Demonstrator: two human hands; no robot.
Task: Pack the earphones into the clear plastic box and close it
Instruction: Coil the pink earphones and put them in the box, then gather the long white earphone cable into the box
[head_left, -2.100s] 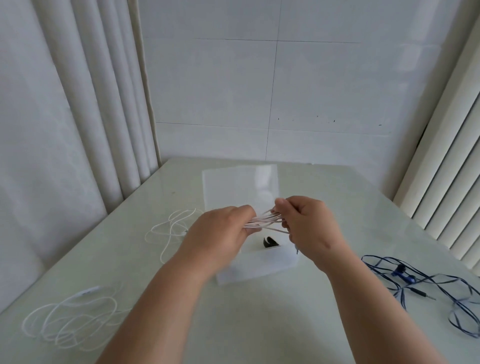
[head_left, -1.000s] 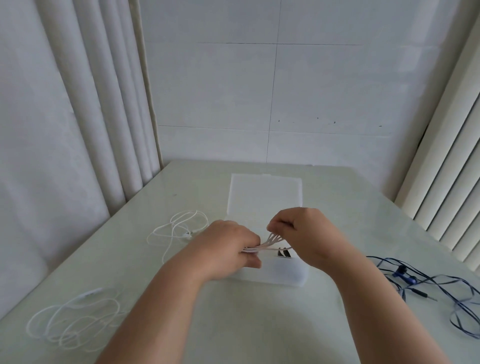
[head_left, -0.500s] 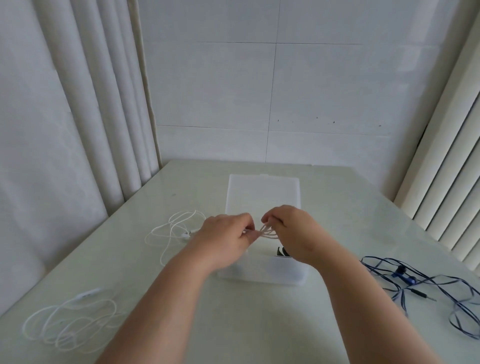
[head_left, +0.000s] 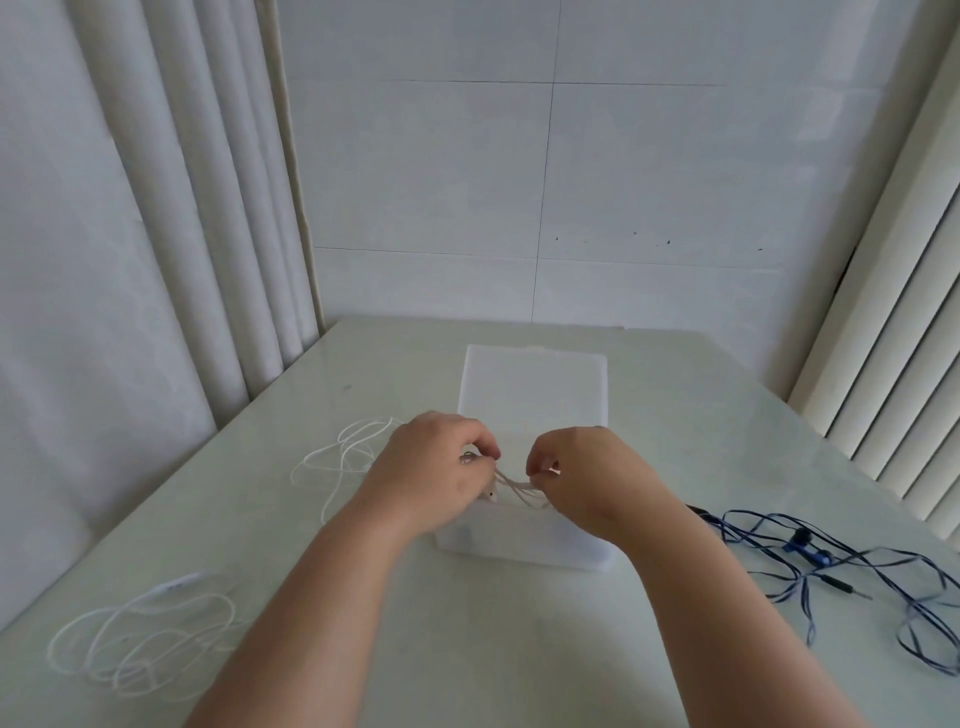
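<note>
A clear plastic box (head_left: 524, 543) stands open in the middle of the table, its lid (head_left: 535, 384) tilted back behind it. Over the box's mouth both hands hold a small bundle of pale pink earphone cable (head_left: 514, 486). My left hand (head_left: 436, 473) pinches one end of the bundle and my right hand (head_left: 582, 470) pinches the other end. The hands hide most of the box's inside.
Loose white earphones (head_left: 348, 457) lie just left of the box, and another white set (head_left: 140, 644) lies at the near left. Blue earphones (head_left: 810, 561) sprawl at the right. Curtains hang at the left, blinds at the right, a tiled wall behind.
The lid has swung back further behind the box. Both hands kept hold of the pale bundle, drew slightly apart and stayed over the box's mouth.
</note>
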